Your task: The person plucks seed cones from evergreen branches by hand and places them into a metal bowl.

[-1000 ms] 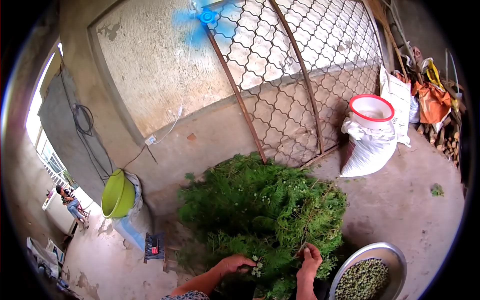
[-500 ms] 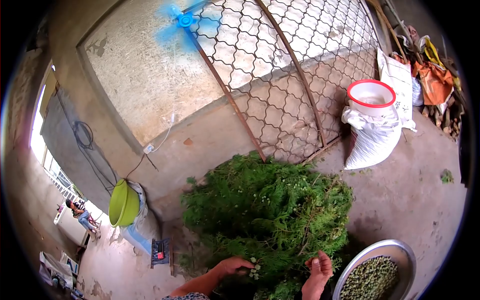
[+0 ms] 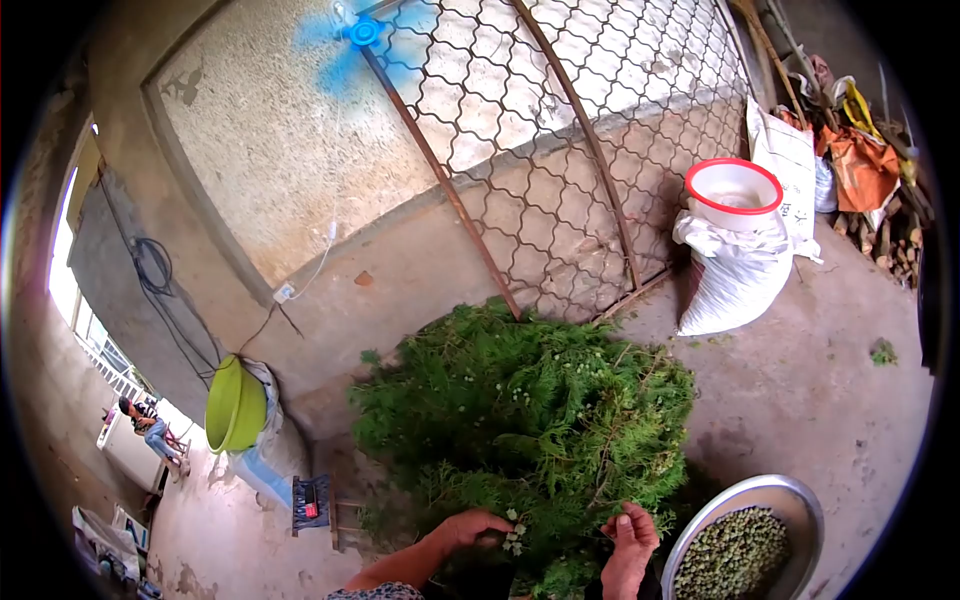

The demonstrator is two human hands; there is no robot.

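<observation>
A large heap of green leafy branches (image 3: 530, 400) lies on the floor before me, with small pale green cones among the leaves. At its lower edge my left hand (image 3: 470, 528) has its fingers closed beside a small cluster of pale cones (image 3: 514, 532). My right hand (image 3: 630, 540) is at the heap's lower right, thumb and fingers pinched together; what they hold, if anything, is too small to name. To the right of that hand stands a metal basin (image 3: 812, 500) with many small greenish cones (image 3: 735, 555) in it.
A white sack (image 3: 735, 280) carries a red-rimmed tub (image 3: 735, 190) at the right. A green basin (image 3: 235, 405) rests on another sack at the left, near a small stool (image 3: 312, 503). A metal grille (image 3: 550, 150) leans on the wall. A person (image 3: 152, 430) sits far left.
The whole view has shifted slightly, with things a little further left. My left hand stays by the cone cluster, and my right hand remains pinched with a slight change of pose.
</observation>
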